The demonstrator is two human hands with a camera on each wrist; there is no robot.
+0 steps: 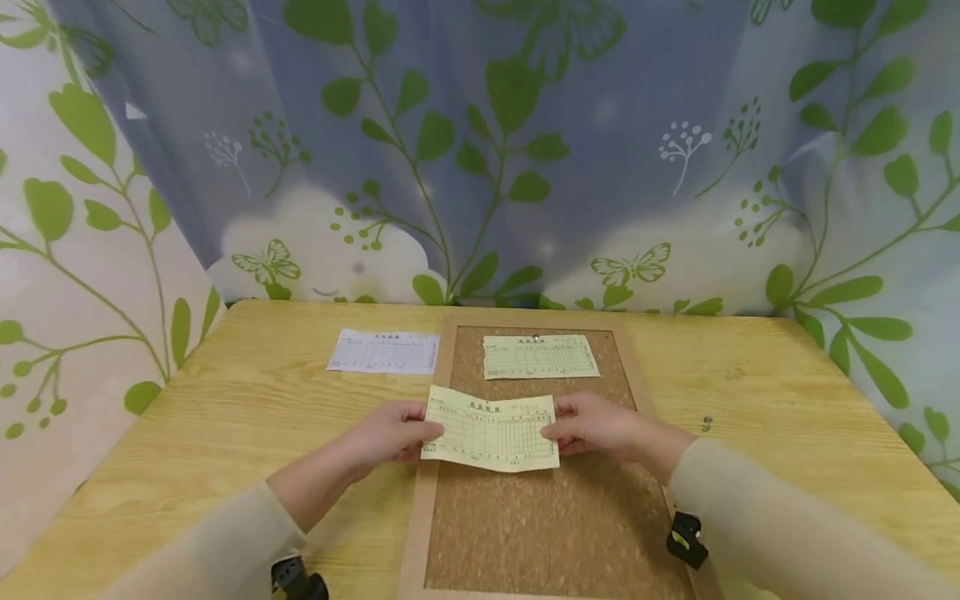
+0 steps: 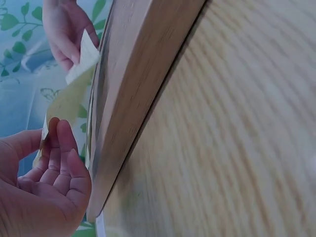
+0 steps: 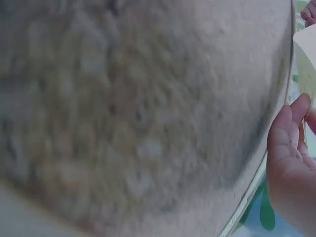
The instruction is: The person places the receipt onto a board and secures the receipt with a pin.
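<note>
Between both hands, a yellow printed form slip point(image 1: 491, 433) is held up over the cork board point(image 1: 540, 517), slightly bent along its length. My left hand point(image 1: 393, 431) pinches its left edge, thumb on the printed face and fingers behind. At the opposite edge, my right hand point(image 1: 592, 425) pinches it the same way. In the left wrist view the slip point(image 2: 69, 101) curves away from the fingertips of my left hand point(image 2: 54, 177). The right wrist view catches my right hand point(image 3: 291, 153) at the board's edge. Another yellow slip point(image 1: 540, 358) lies at the top of the cork, with a small pin point(image 1: 536, 337) at its upper edge.
A white printed slip point(image 1: 384, 352) lies on the wooden table point(image 1: 225, 417), left of the board's frame. Small metallic pieces point(image 1: 707, 423) sit on the table to the right. Behind the table hangs a leaf-patterned curtain point(image 1: 465, 167).
</note>
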